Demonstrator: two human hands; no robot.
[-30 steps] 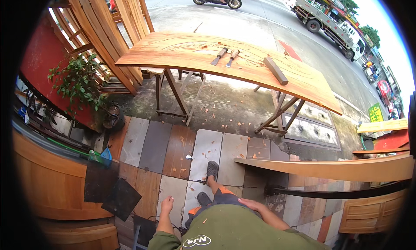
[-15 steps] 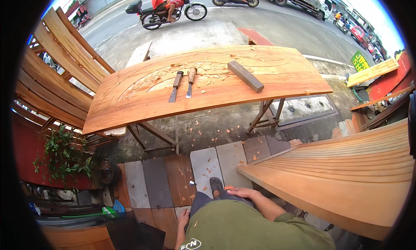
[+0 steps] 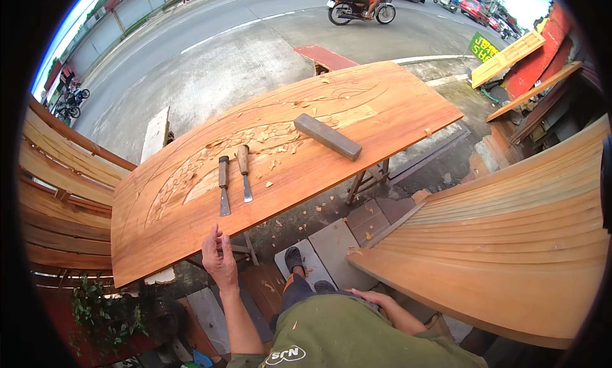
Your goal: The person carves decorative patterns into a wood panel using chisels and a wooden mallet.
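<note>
My left hand (image 3: 220,259) is raised at the near edge of the carved wooden panel (image 3: 146,247), fingers loosely spread and holding nothing. Just beyond it lie two chisels side by side, a dark-handled one (image 3: 224,183) and a light-handled one (image 3: 243,173). A rectangular dark wooden block (image 3: 327,136) rests to their right, among pale chips over the carved lines. The panel stands on folding trestles (image 3: 366,180). My right hand (image 3: 371,296) lies against my right thigh by my shirt, fingers flat and partly hidden.
A large grooved board (image 3: 478,240) fills the right side, slatted timber (image 3: 64,189) and a plant (image 3: 102,310) the left. Smaller panels (image 3: 507,58) lean at the back right. Tiles (image 3: 335,253) lie underfoot. Beyond the table are a road and a passing rider (image 3: 362,6) on a motorcycle.
The view has moved closer to the panel, which now sits lower and nearer. My left hand has risen from beside my leg to the panel's near edge. The motorcycle has moved right.
</note>
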